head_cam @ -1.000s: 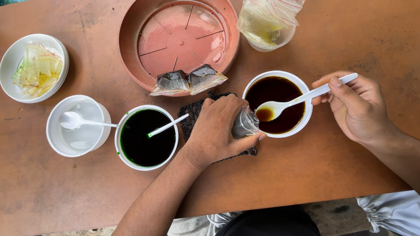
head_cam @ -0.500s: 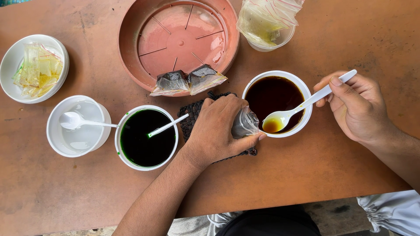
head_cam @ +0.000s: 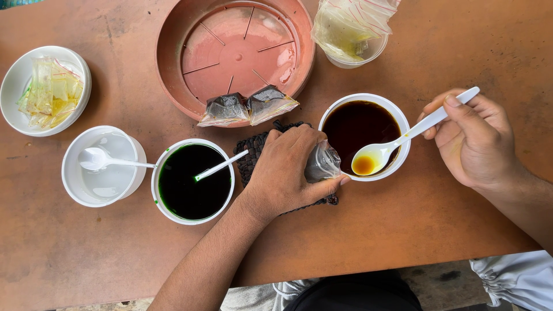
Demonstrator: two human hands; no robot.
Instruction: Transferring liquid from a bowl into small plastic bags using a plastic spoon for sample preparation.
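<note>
My left hand (head_cam: 288, 170) grips a small clear plastic bag (head_cam: 322, 163), its mouth turned toward a white bowl of dark brown liquid (head_cam: 360, 126). My right hand (head_cam: 475, 138) holds a white plastic spoon (head_cam: 403, 141) by the handle. The spoon's scoop carries amber liquid and hangs over the bowl's near rim, close to the bag. Under my left hand lies a dark woven mat (head_cam: 253, 155).
A white bowl of dark green liquid (head_cam: 193, 181) with a stick stands left of my hand. A white cup with a spoon (head_cam: 103, 167) is further left. Two filled dark bags (head_cam: 247, 106) rest on a terracotta saucer (head_cam: 173, 63). A bowl of yellow bags (head_cam: 43, 89) and a cup of bags (head_cam: 351, 29) stand at the back.
The spoon has come up out of the brown liquid and moved toward the near rim, next to the bag. My left hand has stayed put.
</note>
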